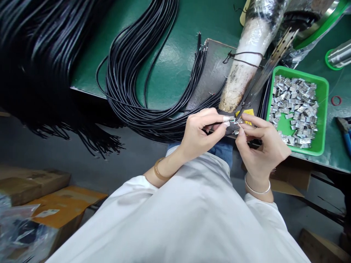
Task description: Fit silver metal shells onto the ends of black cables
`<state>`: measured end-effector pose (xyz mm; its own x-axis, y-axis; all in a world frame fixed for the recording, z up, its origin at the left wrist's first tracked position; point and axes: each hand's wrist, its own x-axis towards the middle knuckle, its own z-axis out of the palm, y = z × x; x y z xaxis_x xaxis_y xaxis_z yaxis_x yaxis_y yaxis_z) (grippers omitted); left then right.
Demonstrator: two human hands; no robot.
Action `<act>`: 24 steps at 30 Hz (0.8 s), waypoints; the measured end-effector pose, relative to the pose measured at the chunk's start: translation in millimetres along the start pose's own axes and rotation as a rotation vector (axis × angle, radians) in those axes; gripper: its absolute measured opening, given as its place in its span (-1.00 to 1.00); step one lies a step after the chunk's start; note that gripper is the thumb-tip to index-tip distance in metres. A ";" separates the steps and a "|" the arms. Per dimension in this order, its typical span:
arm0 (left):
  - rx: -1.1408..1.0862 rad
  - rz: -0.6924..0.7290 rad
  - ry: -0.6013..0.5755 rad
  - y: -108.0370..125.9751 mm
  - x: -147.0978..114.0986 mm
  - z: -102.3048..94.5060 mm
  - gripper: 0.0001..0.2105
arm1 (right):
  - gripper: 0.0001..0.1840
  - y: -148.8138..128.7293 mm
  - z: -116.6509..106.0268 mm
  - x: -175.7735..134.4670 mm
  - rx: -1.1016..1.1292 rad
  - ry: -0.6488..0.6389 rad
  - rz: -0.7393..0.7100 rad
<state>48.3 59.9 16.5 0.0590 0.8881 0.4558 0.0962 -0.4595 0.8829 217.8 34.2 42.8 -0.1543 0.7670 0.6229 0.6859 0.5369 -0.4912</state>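
Note:
My left hand (204, 129), its thumb and forefinger wrapped in white tape at the tips, pinches the end of a black cable with a small metal connector (234, 121). Opposite it, my right hand (259, 142) is closed at the fingertips on a thin pale wire (240, 125) at the same spot. The narrow tip of a soldering iron (257, 82) comes down from above, close to the connector; whether they touch I cannot tell. Just behind the fingers lies a yellow label (248, 112). A bundle of black cables (153, 120) runs up to my left hand.
A green tray (323, 120) of small metal connector shells (297, 98) stands right of my right hand. Above my hands slants a stained white tube (246, 54). More cables (41, 54) hang over the table's left edge. Blue-handled pliers (346, 133) lie far right.

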 end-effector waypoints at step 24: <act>0.029 0.025 0.022 1.6 -4.5 5.2 -0.90 | -0.82 -2.9 0.7 -0.1 -0.042 0.033 0.040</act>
<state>53.3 55.1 15.3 0.0403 0.8760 0.4806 0.1236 -0.4816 0.8676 215.4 32.9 43.7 -0.1034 0.7752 0.6233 0.7206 0.4903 -0.4902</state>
